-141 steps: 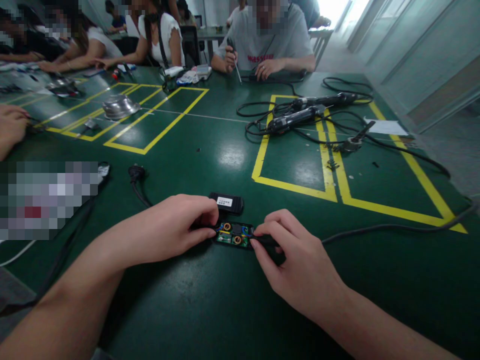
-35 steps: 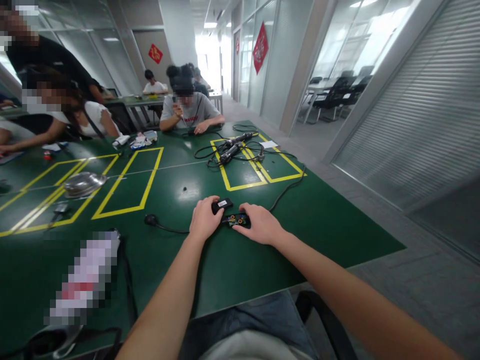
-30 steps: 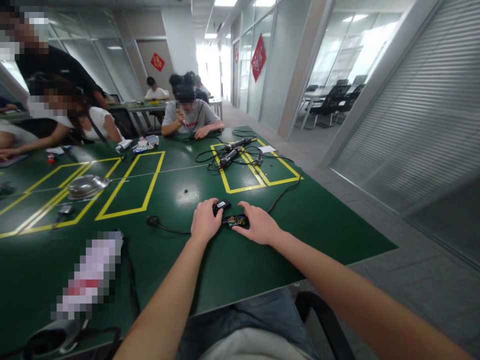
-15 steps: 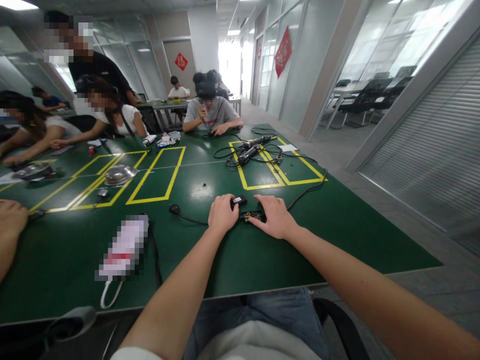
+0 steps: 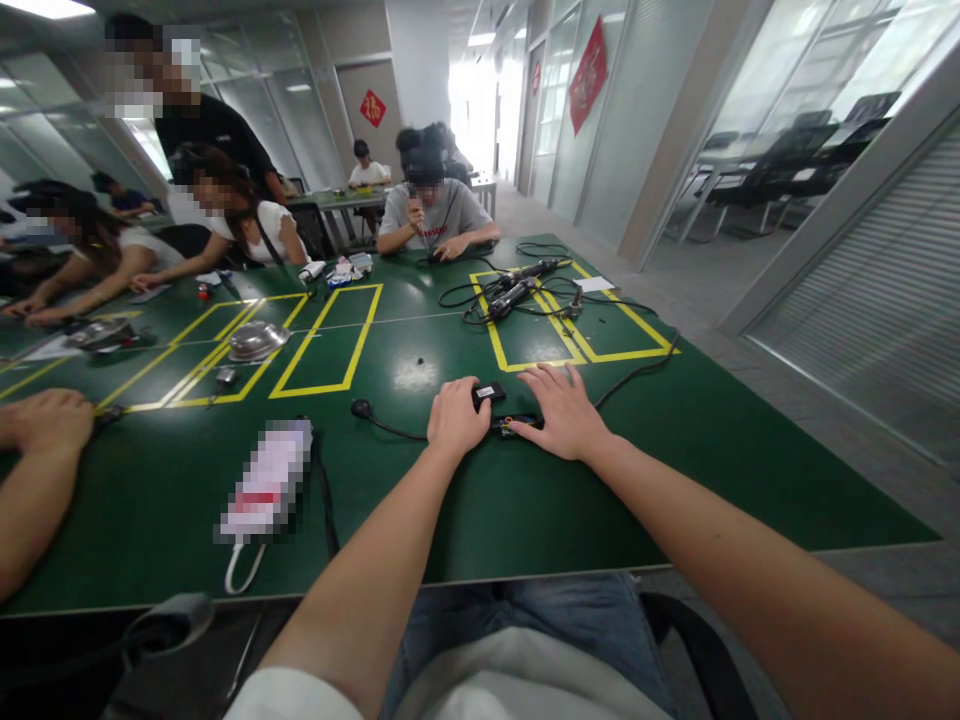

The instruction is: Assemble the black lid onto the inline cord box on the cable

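My left hand [image 5: 459, 416] has its fingers closed at a small black cover [image 5: 489, 391] with a white label. Just below that cover lies an opened black casing [image 5: 507, 427] with coloured wires inside, its left end against my left hand. My right hand [image 5: 564, 414] is spread over the casing's right end, thumb laid on it and the other fingers stretched out on the table. A black cable runs left from the casing area to a plug [image 5: 361, 408]. Another dark cable [image 5: 637, 378] leads away behind my right hand. My palms hide part of the casing.
Black tools with tangled cables [image 5: 517, 290] lie across yellow tape outlines on the green table [image 5: 720, 470]. A metal bowl-like part [image 5: 259, 341] and a blurred pale pouch [image 5: 266, 480] are to the left. Another person's forearm [image 5: 41, 470] rests at the left edge. Several people sit around.
The whole view has shifted, so the table contents appear farther right. My right fingers are spread a little wider, with the thumb farther over the casing. My left hand keeps its hold.
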The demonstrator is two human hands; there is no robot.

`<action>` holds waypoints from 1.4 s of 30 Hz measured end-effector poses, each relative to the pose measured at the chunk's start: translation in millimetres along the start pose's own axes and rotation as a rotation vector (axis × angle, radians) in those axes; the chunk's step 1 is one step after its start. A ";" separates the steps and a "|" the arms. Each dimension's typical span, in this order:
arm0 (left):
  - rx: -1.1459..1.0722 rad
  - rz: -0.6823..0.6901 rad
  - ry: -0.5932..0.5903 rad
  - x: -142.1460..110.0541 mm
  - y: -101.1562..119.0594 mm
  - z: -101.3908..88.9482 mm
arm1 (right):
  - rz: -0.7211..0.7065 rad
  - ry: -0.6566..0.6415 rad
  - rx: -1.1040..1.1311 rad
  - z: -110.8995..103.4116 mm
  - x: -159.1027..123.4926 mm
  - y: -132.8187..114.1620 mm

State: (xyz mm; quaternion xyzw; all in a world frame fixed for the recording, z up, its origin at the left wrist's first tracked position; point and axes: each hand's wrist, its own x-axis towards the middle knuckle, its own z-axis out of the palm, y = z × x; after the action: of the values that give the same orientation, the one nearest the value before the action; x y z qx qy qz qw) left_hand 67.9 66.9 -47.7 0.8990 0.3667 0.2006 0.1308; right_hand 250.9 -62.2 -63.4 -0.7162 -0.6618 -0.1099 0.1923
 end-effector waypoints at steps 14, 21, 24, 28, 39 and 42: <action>-0.059 -0.022 -0.032 4.2 0.8 3.0 | -0.033 -0.081 0.004 3.8 7.2 9.4; -0.070 -0.003 -0.033 4.4 -1.0 3.8 | 0.002 -0.106 -0.003 1.6 7.4 7.1; -0.071 0.018 -0.022 5.3 -3.3 5.8 | 0.012 -0.110 -0.001 -0.2 7.4 6.1; -0.077 0.053 -0.006 5.6 -6.2 7.0 | 0.005 -0.111 0.016 -2.5 7.8 6.0; -0.108 0.504 -0.016 -18.2 2.4 -5.9 | -0.060 -0.060 0.091 -8.3 2.4 10.4; -0.103 0.593 -0.032 -18.8 0.8 -5.8 | -0.061 -0.075 0.074 -10.2 -4.0 13.5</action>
State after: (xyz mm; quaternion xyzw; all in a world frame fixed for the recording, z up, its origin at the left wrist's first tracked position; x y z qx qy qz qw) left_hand 53.6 53.5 -47.2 0.9620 0.0756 0.2343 0.1180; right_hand 264.9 -70.8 -57.7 -0.6915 -0.6939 -0.0641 0.1904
